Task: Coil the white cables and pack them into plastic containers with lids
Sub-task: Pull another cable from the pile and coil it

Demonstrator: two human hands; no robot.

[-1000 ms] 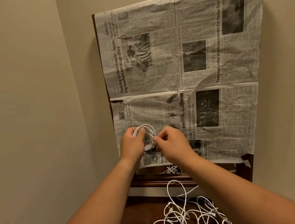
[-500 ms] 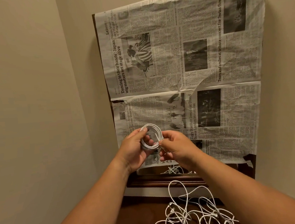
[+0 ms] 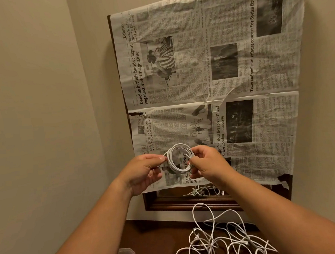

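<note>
The coiled white cable [image 3: 180, 158] is held up in the air between both hands, in front of the lower part of a newspaper [image 3: 228, 66] that covers a wood-framed mirror [image 3: 188, 203]. The coil forms a flat ring of several loops. Its open face is turned toward the camera, and the ring is slightly taller than it is wide. The left hand [image 3: 144, 172] pinches the ring's left edge between thumb and fingers. The right hand [image 3: 207, 165] grips the right edge with curled fingers. Below, a tangle of loose white cables [image 3: 222, 242] lies on a dark wooden surface [image 3: 155, 238]. At the bottom edge, a clear plastic container [image 3: 130, 252] holds another coil.
</note>
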